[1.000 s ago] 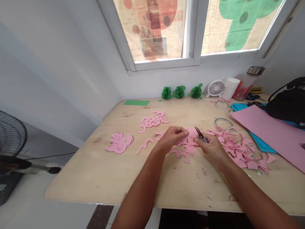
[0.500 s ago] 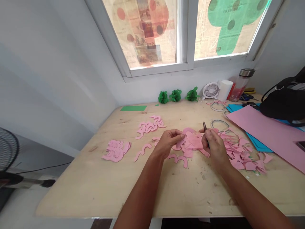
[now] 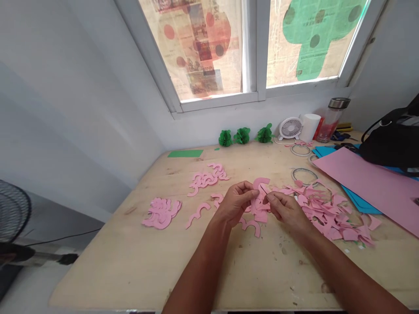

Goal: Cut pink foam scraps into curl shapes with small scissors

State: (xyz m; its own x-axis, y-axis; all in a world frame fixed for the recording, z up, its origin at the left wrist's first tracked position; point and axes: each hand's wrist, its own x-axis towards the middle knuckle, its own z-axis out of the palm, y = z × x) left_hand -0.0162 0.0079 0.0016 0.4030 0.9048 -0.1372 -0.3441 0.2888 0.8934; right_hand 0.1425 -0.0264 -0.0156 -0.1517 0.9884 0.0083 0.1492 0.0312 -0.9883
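In front of me my left hand (image 3: 238, 198) is closed, pinching the left side of a curved pink paper strip (image 3: 262, 180) between thumb and fingers. My right hand (image 3: 283, 207) is closed around dark, thin-tipped tweezers (image 3: 263, 189), mostly hidden by the fingers. Their tip points up and left at the strip. Under both hands lie more pink paper pieces, partly covered. A wavy pink cutout (image 3: 252, 227) rests on the table just below them.
Pink scraps (image 3: 327, 213) are heaped on the right, beside a large pink sheet (image 3: 363, 174) and blue sheets (image 3: 360, 200). Wavy cutouts (image 3: 206, 179) and a stacked cutout pile (image 3: 162, 213) lie left. Tape rings (image 3: 304, 176), a small fan (image 3: 290, 128) and a bottle (image 3: 330, 120) stand farther back.
My right hand has moved left to the paper strip, and the tweezers have swung from pointing up to pointing left. The strip is now lifted and more upright in my left hand.
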